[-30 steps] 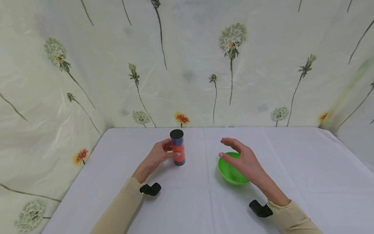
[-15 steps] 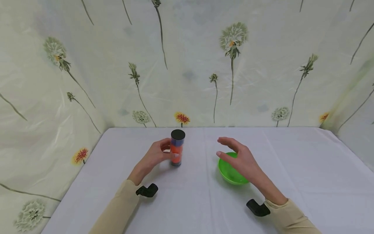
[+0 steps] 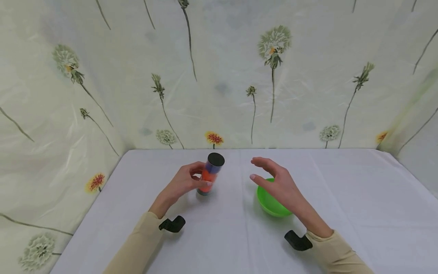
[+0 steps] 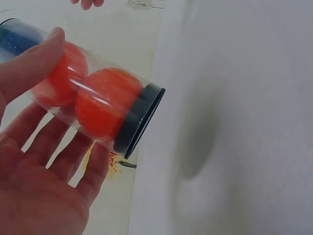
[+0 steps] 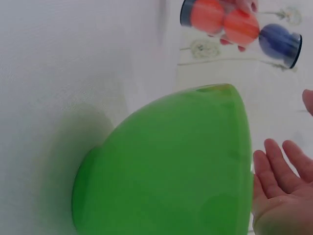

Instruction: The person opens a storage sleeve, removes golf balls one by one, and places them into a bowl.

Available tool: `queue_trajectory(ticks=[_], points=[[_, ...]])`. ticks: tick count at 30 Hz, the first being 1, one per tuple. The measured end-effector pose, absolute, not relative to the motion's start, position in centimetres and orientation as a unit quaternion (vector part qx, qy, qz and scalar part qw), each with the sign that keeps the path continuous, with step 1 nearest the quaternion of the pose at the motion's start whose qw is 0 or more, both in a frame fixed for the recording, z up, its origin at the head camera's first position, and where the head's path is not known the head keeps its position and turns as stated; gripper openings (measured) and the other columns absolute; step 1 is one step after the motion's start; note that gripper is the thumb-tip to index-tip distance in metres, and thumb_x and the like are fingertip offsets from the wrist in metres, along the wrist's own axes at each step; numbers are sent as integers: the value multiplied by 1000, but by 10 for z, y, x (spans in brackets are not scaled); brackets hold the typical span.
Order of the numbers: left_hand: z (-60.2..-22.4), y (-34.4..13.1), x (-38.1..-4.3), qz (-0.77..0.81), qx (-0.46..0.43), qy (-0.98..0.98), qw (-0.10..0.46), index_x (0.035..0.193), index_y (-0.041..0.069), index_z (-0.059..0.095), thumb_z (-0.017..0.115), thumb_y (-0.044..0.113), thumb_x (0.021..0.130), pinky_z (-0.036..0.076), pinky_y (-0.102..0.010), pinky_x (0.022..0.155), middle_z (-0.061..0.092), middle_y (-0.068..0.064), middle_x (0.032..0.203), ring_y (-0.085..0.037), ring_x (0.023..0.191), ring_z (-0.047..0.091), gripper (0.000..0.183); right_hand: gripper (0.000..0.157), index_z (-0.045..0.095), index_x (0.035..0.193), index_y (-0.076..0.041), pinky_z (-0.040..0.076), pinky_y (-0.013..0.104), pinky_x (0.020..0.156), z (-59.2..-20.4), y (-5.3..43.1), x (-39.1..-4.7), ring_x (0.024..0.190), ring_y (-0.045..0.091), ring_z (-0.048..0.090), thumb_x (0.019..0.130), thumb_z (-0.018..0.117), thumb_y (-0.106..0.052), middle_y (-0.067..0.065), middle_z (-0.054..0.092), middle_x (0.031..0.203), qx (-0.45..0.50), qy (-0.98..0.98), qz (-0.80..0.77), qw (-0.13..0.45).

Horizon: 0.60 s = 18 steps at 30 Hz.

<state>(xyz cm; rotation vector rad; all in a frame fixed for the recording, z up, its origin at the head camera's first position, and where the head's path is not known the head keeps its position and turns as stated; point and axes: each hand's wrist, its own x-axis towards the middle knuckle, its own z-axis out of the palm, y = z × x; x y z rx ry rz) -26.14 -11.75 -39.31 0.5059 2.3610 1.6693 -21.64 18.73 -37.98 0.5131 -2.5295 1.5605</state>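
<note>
- Three balls inside the tube: two red toward the lower end, one blue toward the upper.
- Left hand clamped on the tube near mid-length, thumb on one side, fingers on the other; probably gripped there for balance and to leave both ends free.
- Tube raised off the cloth, shadow apart from the lower cap in the left wrist view; tilted, upper cap leaning toward the right hand.
- Right hand over the bowl, thumb and fingers apart, holding nothing; palm side toward the tube, seemingly spread wide enough for a round body.
- Bowl upright on the cloth, well to the right of the tube; likely steady on its foot.
- Far edge of the cloth behind tube and bowl, with the backdrop rising beyond; probably limits forward reach.
- Open gap between upper cap and right hand; broad cloth to both sides and toward the person, so likely more room there.
</note>
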Motion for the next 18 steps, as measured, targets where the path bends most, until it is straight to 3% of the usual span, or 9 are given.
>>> queue_trajectory(ticks=[6, 10, 18], points=[[-390, -115, -258, 556, 181, 805, 103, 122, 17, 66, 82, 19, 81, 53, -37, 79, 66, -4, 110, -31, 93, 63, 44, 54, 53, 139, -18, 33, 46, 109, -376, 180, -218, 130, 19, 46, 92, 70, -37, -1, 56, 136, 180, -834, 518, 58], [-388, -112, -258, 549, 181, 810, 101, 120, 19, 67, 83, 19, 79, 53, -37, 77, 66, -3, 106, -30, 87, 63, 44, 53, 54, 138, -21, 33, 46, 110, -374, 174, -218, 130, 18, 46, 91, 71, -37, -1, 55, 137, 188, -826, 529, 53], [-387, -106, -258, 534, 192, 818, 95, 122, 18, 67, 83, 21, 79, 51, -36, 77, 65, -2, 106, -28, 95, 60, 46, 53, 53, 138, -26, 34, 45, 109, -371, 165, -217, 130, 17, 46, 90, 71, -39, -3, 54, 138, 201, -821, 533, 39]])
